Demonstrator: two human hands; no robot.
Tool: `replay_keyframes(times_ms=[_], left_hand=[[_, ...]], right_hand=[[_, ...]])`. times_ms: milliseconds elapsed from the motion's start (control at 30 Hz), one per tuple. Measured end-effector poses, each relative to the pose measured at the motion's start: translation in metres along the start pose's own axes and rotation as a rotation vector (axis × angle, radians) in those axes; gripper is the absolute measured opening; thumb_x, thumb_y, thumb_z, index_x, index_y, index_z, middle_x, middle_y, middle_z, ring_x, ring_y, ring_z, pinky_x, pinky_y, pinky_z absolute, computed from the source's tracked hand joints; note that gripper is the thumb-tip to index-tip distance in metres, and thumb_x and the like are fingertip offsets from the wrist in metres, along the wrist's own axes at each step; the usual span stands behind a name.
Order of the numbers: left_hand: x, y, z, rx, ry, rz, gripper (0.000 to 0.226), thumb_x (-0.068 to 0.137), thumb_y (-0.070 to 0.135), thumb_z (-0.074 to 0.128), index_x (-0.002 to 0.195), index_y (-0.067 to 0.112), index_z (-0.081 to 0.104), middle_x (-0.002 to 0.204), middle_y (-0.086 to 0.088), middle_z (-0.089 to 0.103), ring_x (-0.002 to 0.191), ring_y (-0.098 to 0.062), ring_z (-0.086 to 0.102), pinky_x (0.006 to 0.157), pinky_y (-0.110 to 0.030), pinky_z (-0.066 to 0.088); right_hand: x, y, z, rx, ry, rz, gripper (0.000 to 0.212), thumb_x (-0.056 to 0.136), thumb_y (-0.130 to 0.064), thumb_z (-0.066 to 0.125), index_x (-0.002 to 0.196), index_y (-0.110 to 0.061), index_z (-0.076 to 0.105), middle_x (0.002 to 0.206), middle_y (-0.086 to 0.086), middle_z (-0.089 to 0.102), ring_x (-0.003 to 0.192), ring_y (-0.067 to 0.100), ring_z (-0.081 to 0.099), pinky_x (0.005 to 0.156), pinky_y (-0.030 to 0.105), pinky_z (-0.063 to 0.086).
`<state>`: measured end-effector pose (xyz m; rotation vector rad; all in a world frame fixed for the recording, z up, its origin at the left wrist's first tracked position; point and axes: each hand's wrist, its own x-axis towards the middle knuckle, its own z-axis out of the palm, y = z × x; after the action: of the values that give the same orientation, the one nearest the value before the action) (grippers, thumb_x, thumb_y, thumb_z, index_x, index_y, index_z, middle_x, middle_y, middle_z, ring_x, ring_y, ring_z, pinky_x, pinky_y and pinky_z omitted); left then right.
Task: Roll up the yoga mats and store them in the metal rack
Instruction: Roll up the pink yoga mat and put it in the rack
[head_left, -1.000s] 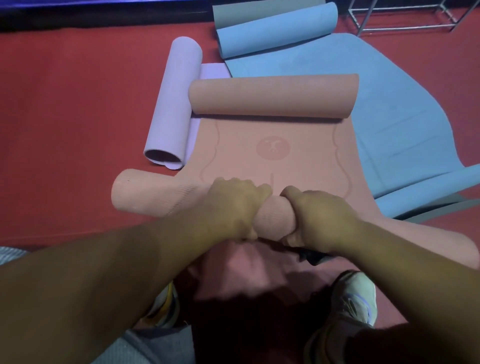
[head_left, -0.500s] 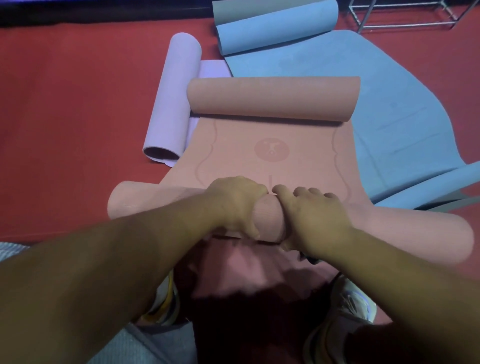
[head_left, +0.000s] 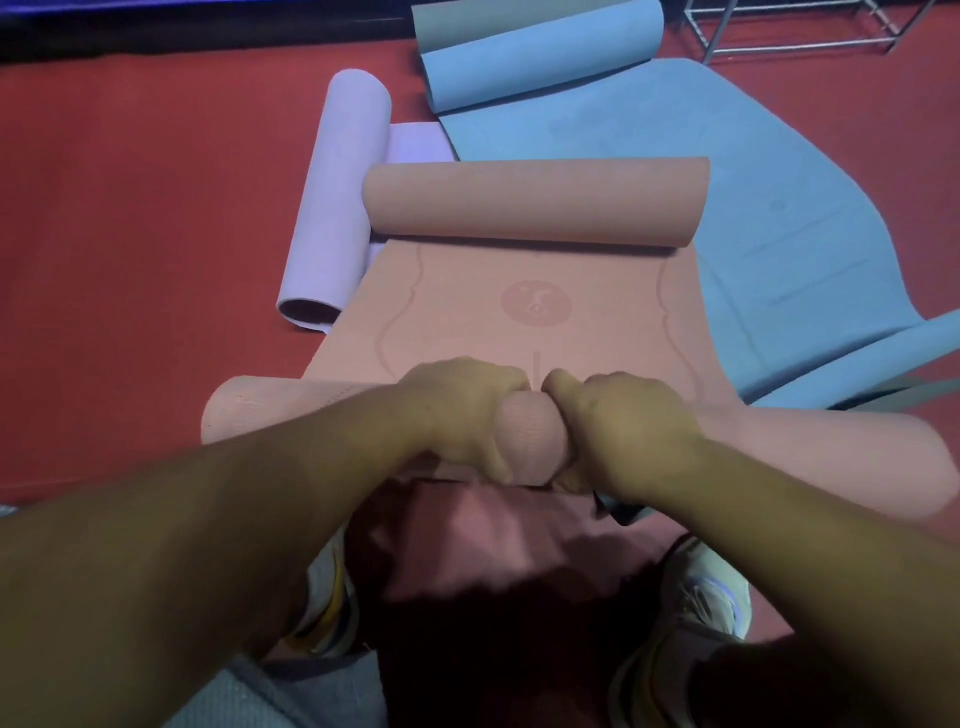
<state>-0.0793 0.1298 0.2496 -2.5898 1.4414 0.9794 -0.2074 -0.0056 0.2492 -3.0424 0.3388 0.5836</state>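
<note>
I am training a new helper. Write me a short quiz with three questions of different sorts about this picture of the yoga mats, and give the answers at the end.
1. True or false: both hands grip the near roll of the pink rubber yoga mat.
2. Which mat lies partly under the pink mat on its left side?
A. the lilac rolled mat
B. a green mat
C. a black mat
3. Fill in: the metal wire rack stands at the top ____ of the view.

Key:
1. True: the left hand and the right hand curl round the roll.
2. A
3. right
</note>
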Motion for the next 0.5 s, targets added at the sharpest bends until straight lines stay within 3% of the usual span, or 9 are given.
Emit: replay_keyframes(times_ms=[67, 133, 233, 300, 400, 500], left_hand=[[-0.001, 0.004, 0.01, 0.091, 0.049, 0.003, 0.083, 0.054, 0.06, 0.085, 0.121, 0.037, 0.042, 0.111, 0.009, 0.057, 0.098, -0.019, 0.055, 0.085, -0.039, 0.047], [-0.001, 0.007, 0.02, 0.172, 0.114, 0.006, 0.086, 0.054, 0.061, 0.084, 0.121, 0.033, 0.039, 0.111, 0.005, 0.056, 0.101, -0.023, 0.057, 0.085, -0.042, 0.047], [-0.001, 0.004, 0.013, 0.075, 0.081, -0.03, 0.075, 0.059, 0.057, 0.084, 0.119, 0.033, 0.044, 0.105, 0.008, 0.06, 0.091, -0.022, 0.059, 0.075, -0.036, 0.048], [0.001, -0.001, 0.004, 0.012, 0.014, -0.022, 0.073, 0.059, 0.055, 0.086, 0.119, 0.035, 0.05, 0.102, 0.012, 0.059, 0.088, -0.018, 0.056, 0.075, -0.033, 0.05], [0.001, -0.001, 0.002, -0.04, -0.029, 0.006, 0.074, 0.056, 0.052, 0.088, 0.119, 0.037, 0.051, 0.104, 0.013, 0.059, 0.094, -0.017, 0.058, 0.083, -0.037, 0.054], [0.002, 0.007, 0.017, 0.086, 0.061, 0.051, 0.087, 0.051, 0.058, 0.087, 0.119, 0.037, 0.037, 0.11, 0.008, 0.053, 0.097, -0.02, 0.055, 0.084, -0.041, 0.05]], right_hand=[[0.002, 0.007, -0.007, 0.059, -0.057, -0.009, 0.065, 0.063, -0.061, 0.077, 0.105, -0.026, 0.044, 0.08, -0.004, 0.056, 0.07, 0.026, 0.05, 0.061, 0.033, 0.044], [0.002, 0.011, -0.01, 0.093, -0.074, -0.013, 0.065, 0.061, -0.063, 0.078, 0.105, -0.027, 0.046, 0.087, -0.003, 0.062, 0.073, 0.025, 0.054, 0.064, 0.033, 0.048], [0.0, 0.004, -0.007, 0.022, -0.055, -0.002, 0.089, 0.056, -0.065, 0.082, 0.127, -0.034, 0.038, 0.11, -0.002, 0.059, 0.102, 0.026, 0.058, 0.081, 0.04, 0.045], [-0.002, -0.003, -0.002, -0.027, -0.037, -0.002, 0.101, 0.053, -0.064, 0.084, 0.135, -0.036, 0.031, 0.113, -0.001, 0.056, 0.109, 0.027, 0.056, 0.084, 0.042, 0.043], [-0.001, 0.001, -0.005, 0.057, -0.091, 0.009, 0.076, 0.059, -0.058, 0.081, 0.117, -0.029, 0.041, 0.082, -0.006, 0.051, 0.082, 0.025, 0.056, 0.067, 0.034, 0.043], [0.0, 0.015, -0.011, 0.145, -0.13, 0.018, 0.062, 0.06, -0.057, 0.08, 0.106, -0.029, 0.049, 0.085, -0.007, 0.06, 0.074, 0.023, 0.053, 0.065, 0.033, 0.05]])
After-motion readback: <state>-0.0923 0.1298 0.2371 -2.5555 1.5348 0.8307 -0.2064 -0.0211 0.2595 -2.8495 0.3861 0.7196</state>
